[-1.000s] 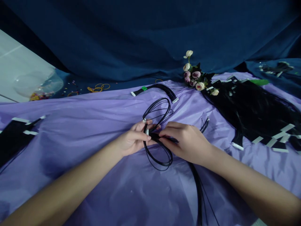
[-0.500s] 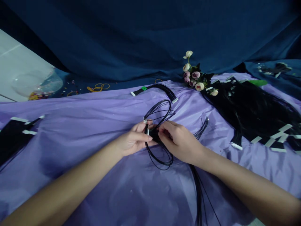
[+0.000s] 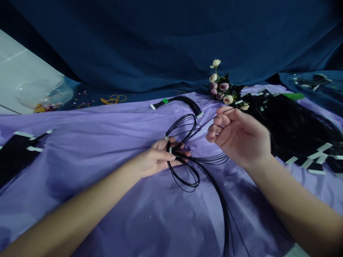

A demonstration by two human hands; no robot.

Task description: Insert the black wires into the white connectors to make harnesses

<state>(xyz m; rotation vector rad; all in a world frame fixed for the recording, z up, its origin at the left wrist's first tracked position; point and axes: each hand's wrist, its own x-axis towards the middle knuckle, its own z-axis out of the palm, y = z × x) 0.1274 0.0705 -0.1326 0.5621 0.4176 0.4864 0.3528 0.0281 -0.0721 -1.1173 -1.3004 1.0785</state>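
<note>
Near the middle, my left hand [image 3: 158, 157] is closed round a bundle of thin black cables [image 3: 187, 180], with the thumb on top beside a small white connector [image 3: 170, 150]. The bundle forms one loop above the hand and another below, and its long strands run down to the bottom edge. To the right and higher, my right hand [image 3: 238, 137] is raised with its palm showing and fingers curled. A thin black wire passes at its fingertips and seems pinched there between thumb and forefinger.
A short black cable [image 3: 187, 100] with white ends and green tape lies beyond my hands. Artificial flowers [image 3: 223, 86] stand at the back. Black cable piles lie at right [image 3: 302, 125] and left [image 3: 13, 157] on the purple cloth [image 3: 107, 132]. Yellow rubber bands [image 3: 114, 99] lie behind.
My right hand has moved away from the bundle, up and to the right, drawing a thin wire out with it. My left hand still holds the bundle in nearly the same place.
</note>
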